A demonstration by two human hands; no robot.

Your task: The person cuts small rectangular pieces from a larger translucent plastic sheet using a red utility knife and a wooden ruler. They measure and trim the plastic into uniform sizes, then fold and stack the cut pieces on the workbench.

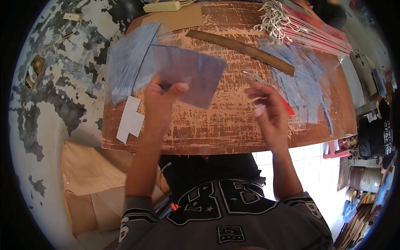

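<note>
My left hand point(166, 95) pinches a square of translucent bluish plastic sheet point(202, 79) at its lower left side, thumb on top, tilted above the table. To the right, my right hand point(268, 112) hovers with loosely curled fingers and thumb apart. The fingertips are a little blurred, and nothing shows between them. Just behind that hand, a slim tool with a red body point(288, 107) is partly hidden; it looks like a utility knife. White card pieces point(131, 119) lie beside my left wrist. A stack of similar sheets point(132, 58) sits at the left.
A long brown wooden strip point(239, 48) lies across the worn table point(208, 133). Scattered clear plastic pieces point(298, 79) cover the right side. White cords bundled with red-and-clear packaging point(300, 29) lie at the far right, near another person's arm point(306, 6). Brown board point(179, 17) lies at the back.
</note>
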